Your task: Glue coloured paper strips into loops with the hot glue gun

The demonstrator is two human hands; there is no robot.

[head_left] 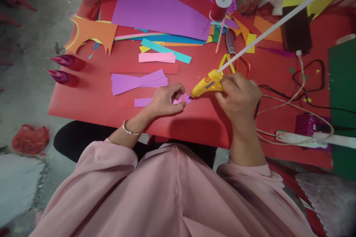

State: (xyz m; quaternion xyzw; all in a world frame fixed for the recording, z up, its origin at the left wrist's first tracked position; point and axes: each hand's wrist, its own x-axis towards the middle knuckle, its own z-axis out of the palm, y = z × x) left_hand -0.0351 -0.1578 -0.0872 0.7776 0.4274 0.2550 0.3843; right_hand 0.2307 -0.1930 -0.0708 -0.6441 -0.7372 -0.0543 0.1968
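Observation:
My right hand [240,94] is wrapped round a yellow glue gun [207,86], with a long white glue stick [278,24] rising from its back. The gun's dark nozzle meets the right end of a purple paper strip [143,102] lying on the red table. Over that strip, the curled fingers and thumb of my left hand [167,100] close around a small pink paper piece [180,99]. How its far end sits is hidden by the fingers. Just beyond lie more purple strips [139,82], a red strip [167,68], pink strips [156,57] and a turquoise strip [167,50].
Scissors [230,42], a ribbon spool [221,5] and paper scraps lie behind the glue gun. Cables [289,100] and a dark phone [297,29] are on the right. Two red-and-purple pointed pieces [66,63] stand at left, near orange paper [94,33].

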